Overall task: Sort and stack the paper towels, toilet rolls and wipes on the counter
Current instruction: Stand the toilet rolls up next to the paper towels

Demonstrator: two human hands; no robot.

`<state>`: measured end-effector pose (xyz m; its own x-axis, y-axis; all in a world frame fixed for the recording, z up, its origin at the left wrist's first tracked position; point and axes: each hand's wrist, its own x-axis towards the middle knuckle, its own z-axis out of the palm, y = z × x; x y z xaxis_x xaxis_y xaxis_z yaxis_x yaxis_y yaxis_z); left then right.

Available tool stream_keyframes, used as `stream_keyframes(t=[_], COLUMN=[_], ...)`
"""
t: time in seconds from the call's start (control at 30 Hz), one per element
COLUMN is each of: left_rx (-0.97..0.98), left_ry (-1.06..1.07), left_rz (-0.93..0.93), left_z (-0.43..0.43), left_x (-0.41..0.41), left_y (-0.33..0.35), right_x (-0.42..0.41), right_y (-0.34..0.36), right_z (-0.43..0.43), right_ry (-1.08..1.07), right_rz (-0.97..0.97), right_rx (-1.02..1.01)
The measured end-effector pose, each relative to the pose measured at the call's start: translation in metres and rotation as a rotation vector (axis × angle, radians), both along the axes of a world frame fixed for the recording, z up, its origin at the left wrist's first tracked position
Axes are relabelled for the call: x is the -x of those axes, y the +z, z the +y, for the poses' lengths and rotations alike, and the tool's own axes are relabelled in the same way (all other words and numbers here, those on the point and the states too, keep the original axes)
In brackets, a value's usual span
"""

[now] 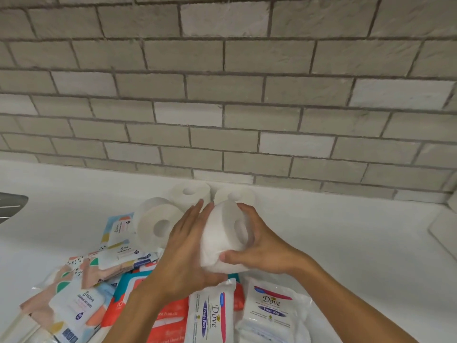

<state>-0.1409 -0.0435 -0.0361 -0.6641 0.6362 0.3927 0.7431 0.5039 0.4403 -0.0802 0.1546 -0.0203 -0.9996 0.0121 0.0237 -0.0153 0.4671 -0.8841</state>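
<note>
A white toilet roll (220, 233) is lifted above the counter (333, 231), tilted with its core hole facing right. My right hand (257, 248) grips it, fingers over its end and thumb under it. My left hand (188, 246) lies flat against its left side with straight fingers. Three more toilet rolls stand behind: one on its side (155, 224) at left, two upright (189, 194) (237, 195) against the wall. Wipes packs lie in a loose heap at the front: two white Dove packs (210, 315) (270, 308), patterned packs (74, 300) (117, 231), and orange packs (170, 320).
A grey brick-tile wall (227, 95) rises behind the white counter. The edge of a metal sink (10, 206) shows at far left. A white object (445, 229) sits at the counter's right edge.
</note>
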Motion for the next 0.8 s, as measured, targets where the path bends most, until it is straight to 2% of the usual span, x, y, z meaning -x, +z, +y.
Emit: stream_keyframes(t=[0.13, 0.23, 0.3, 0.37, 0.47, 0.57, 0.63, 0.8], left_rx=[-0.102, -0.253, -0.372, -0.44, -0.462, -0.46, -0.458, -0.483], left_ry=[-0.011, 0.033, 0.078, 0.163, 0.275, 0.354, 0.379, 0.408], left_rz=[-0.004, -0.121, -0.156, -0.153, -0.145, -0.172, -0.183, -0.251], left_z=[0.005, 0.004, 0.002, 0.0, -0.001, -0.002, 0.0, 0.009], left_x=[-0.002, -0.003, -0.004, -0.005, -0.003, 0.001, 0.004, 0.003], left_y=[0.011, 0.008, 0.002, -0.001, -0.008, -0.01, -0.011, -0.01], right_x=[0.004, 0.007, 0.011, 0.025, 0.056, 0.082, 0.095, 0.121], right_y=[0.008, 0.008, 0.009, 0.006, -0.013, -0.039, -0.05, -0.065], right_z=[0.003, 0.003, 0.002, 0.005, 0.02, 0.036, 0.041, 0.037], right_ry=[0.082, 0.075, 0.025, -0.122, -0.38, -0.5, -0.53, -0.505], right_rz=[-0.012, -0.046, -0.067, -0.033, 0.051, 0.018, -0.025, -0.014], right_rx=[0.048, 0.146, 0.195, 0.187, 0.144, 0.007, -0.037, 0.051])
